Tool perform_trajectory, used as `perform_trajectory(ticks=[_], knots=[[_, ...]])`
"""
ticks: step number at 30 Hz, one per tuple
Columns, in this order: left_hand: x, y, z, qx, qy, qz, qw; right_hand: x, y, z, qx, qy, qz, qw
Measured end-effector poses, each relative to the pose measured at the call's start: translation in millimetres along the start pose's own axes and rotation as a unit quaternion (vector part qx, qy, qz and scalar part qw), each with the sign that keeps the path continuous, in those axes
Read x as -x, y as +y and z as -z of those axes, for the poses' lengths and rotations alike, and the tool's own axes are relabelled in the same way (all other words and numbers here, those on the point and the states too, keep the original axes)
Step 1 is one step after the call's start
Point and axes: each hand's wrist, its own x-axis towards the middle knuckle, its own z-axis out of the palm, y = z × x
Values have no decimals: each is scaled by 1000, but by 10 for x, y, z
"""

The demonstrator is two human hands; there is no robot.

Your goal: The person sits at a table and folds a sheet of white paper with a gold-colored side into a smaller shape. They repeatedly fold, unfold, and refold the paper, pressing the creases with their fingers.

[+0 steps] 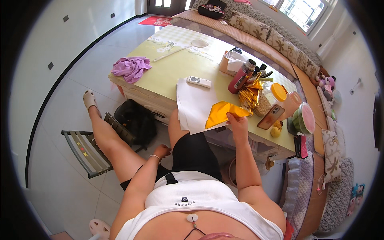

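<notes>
My right hand [239, 122] pinches the lower right corner of a folded sheet of gold foil paper [222, 113]. The foil lies over white paper sheets [196, 100] that overhang the table's near edge. Beside my thigh, away from the table top, my left hand [162, 151] has its fingers curled in, and nothing shows in it. A heap of gold folded foil pieces [250, 98] stands just beyond my right hand. On the white sheets rests a white remote control [199, 82].
Right of the foil are a phone [271, 116], a yellow-lidded jar [265, 103], a maroon bottle [239, 79] and a watermelon piece under wrap [304, 118]. A purple cloth [131, 69] and a white fly swatter [180, 50] lie at the left. A folding stool [86, 152] stands beside my leg.
</notes>
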Motion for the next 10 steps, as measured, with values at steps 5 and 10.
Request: perform_trajectory(ticks=[5, 10], knots=[[60, 24, 2, 18, 8, -1, 1000, -95, -97, 38, 29, 12, 12, 999], [-40, 8, 7, -39, 7, 13, 999, -425, -327, 343, 106, -12, 52, 993]])
